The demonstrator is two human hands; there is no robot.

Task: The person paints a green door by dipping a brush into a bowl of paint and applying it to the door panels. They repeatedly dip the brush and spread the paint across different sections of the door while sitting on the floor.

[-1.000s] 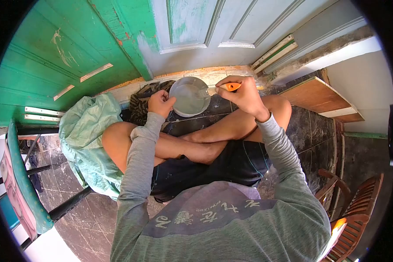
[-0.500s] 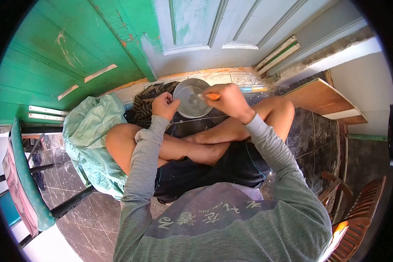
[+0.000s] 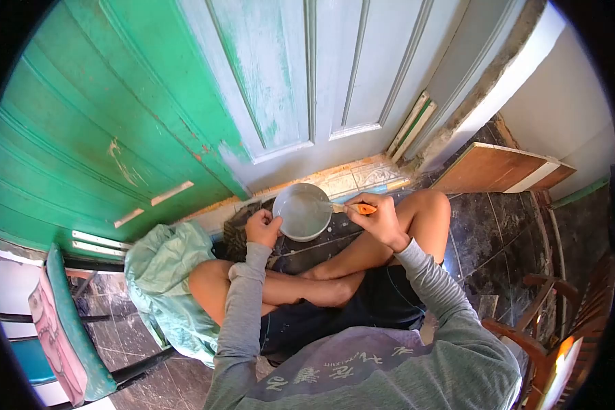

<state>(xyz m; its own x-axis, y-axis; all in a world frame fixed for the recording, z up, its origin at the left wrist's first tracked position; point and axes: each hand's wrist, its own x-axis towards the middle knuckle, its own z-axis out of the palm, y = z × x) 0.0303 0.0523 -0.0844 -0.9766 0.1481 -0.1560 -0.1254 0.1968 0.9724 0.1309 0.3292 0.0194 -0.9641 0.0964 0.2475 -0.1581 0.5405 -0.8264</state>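
Likely brush-loading, next needing steadiness: right hand grips orange-handled paintbrush; left hand seemingly pinches round grey pot at eight o'clock.

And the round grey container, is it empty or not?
Not empty: the round grey container holds pale grey, wet-looking contents below its rim; depth unclear.

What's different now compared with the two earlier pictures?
Since half a second ago, the right hand has drawn the brush from over the inside of the pot back toward its right rim, near where it began. The view has tilted up, showing more of the grey door. Nothing was taken up or let go; the left hand stays at the pot's left rim.
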